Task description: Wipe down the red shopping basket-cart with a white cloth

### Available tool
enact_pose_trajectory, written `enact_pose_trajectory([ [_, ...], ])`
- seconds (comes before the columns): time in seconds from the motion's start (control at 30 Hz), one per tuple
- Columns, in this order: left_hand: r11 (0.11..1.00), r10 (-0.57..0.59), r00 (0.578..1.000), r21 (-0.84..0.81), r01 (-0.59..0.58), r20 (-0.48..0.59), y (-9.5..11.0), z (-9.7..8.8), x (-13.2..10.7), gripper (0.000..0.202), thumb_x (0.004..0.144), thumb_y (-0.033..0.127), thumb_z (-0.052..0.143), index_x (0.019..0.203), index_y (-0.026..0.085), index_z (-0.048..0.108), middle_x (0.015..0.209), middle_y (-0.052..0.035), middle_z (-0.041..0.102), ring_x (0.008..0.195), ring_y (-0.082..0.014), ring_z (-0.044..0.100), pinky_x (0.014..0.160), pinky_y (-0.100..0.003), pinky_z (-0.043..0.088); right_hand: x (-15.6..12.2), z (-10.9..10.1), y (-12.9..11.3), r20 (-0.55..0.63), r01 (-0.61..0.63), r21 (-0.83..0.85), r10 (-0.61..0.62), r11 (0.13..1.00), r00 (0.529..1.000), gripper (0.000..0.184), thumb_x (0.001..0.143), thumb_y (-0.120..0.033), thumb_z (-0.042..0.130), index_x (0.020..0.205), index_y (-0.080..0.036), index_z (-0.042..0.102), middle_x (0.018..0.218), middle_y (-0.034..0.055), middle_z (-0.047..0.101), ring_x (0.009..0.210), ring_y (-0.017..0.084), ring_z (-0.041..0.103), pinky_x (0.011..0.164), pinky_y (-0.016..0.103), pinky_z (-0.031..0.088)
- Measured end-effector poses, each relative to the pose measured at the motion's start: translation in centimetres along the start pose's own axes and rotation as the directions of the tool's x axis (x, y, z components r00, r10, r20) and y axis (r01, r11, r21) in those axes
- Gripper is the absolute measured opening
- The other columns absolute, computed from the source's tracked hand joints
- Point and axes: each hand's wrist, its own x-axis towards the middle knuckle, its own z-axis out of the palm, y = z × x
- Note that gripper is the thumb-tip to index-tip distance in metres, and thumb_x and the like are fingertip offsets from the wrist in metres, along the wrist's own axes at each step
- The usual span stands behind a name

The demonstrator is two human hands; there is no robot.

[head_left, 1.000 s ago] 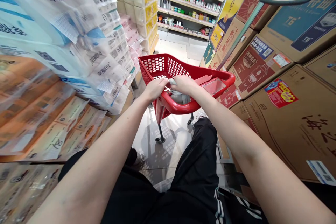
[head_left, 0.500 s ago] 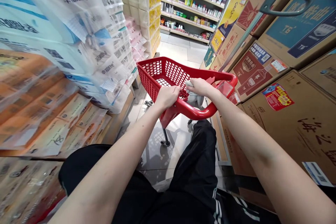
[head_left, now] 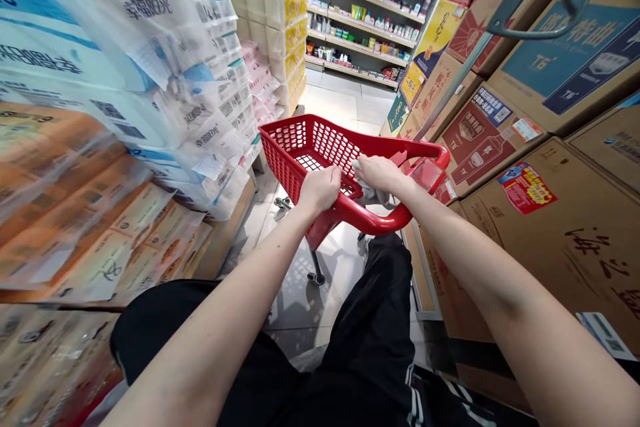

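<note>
Between paper packs (head_left: 193,103) and boxes (head_left: 505,213), the cart (head_left: 286,163), gripped by the left hand (head_left: 320,190), sits on the floor (head_left: 340,95), while the right hand (head_left: 380,175) clutches a cloth (head_left: 369,194) (pale, partly hidden) near its handle (head_left: 375,221).

Red lattice-sided plastic cart (head_left: 373,144): stood open-topped, with room inside. White-and-blue plastic-wrapped packs (head_left: 150,107): barred the left side. Brown cardboard cartons (head_left: 540,227): barred the right.

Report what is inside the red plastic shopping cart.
Inside the cart, its perforated floor and far walls show. A greyish-white cloth, gripped by the right hand, hangs at the near end. The left hand and left wall hide part of the floor.
</note>
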Motion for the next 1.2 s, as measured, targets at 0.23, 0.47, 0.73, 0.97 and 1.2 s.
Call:
enact_pose_trajectory([
  [0.23,1.000,-0.016,0.998,-0.001,0.016,-0.054,0.5,0.9,0.7,0.045,0.097,0.031,0.026,0.105,0.021,0.070,0.105,-0.0061,0.074,0.103,-0.0234,0.065,0.092,-0.032,0.044,0.2,0.5,0.3,0.000,-0.011,0.088,0.011,0.996,1.000,0.032,0.100,-0.037,0.042,0.117,-0.014,0.055,0.116,0.0165,0.068,0.109,0.027,0.065,0.084,0.031,0.049],
  [0.47,0.994,-0.041,0.999,0.106,0.038,0.029,0.9,1.0,0.9,0.052,0.097,0.032,0.021,0.109,0.019,0.069,0.102,-0.0060,0.075,0.100,-0.0210,0.066,0.091,-0.030,0.044,1.5,1.1,2.7,-0.031,-0.243,0.019,0.243,0.970,0.969,0.032,0.101,-0.024,0.032,0.118,-0.008,0.054,0.111,0.0205,0.069,0.105,0.031,0.068,0.085,0.037,0.050],
  [0.73,0.931,-0.148,0.931,0.364,0.018,0.332,-0.7,0.4,4.8,0.047,0.091,0.039,0.029,0.101,0.021,0.071,0.118,-0.0083,0.070,0.108,-0.0267,0.064,0.091,-0.035,0.047,1.5,0.8,3.0,-0.026,0.073,0.015,-0.073,0.997,0.997,0.034,0.100,-0.038,0.040,0.115,-0.011,0.055,0.112,0.0182,0.069,0.104,0.032,0.067,0.082,0.036,0.050],
  [0.97,0.864,-0.277,0.843,0.503,0.009,0.462,-0.5,0.4,6.0,0.051,0.090,0.043,0.028,0.107,0.022,0.071,0.124,-0.0101,0.068,0.111,-0.0305,0.062,0.092,-0.040,0.046,1.8,1.1,2.4,-0.045,0.023,0.035,-0.022,0.999,0.999,0.033,0.100,-0.036,0.040,0.117,-0.012,0.054,0.111,0.0181,0.069,0.104,0.030,0.068,0.084,0.035,0.050],
  [1.2,0.887,-0.226,0.824,0.459,-0.047,0.520,0.4,0.4,4.9,0.050,0.091,0.041,0.027,0.118,0.030,0.069,0.136,-0.0023,0.061,0.121,-0.0290,0.056,0.098,-0.043,0.043,2.0,1.6,3.1,-0.111,-0.211,-0.007,0.209,0.977,0.972,0.032,0.100,-0.020,0.030,0.117,-0.007,0.054,0.110,0.0220,0.069,0.106,0.031,0.068,0.085,0.038,0.050],
])
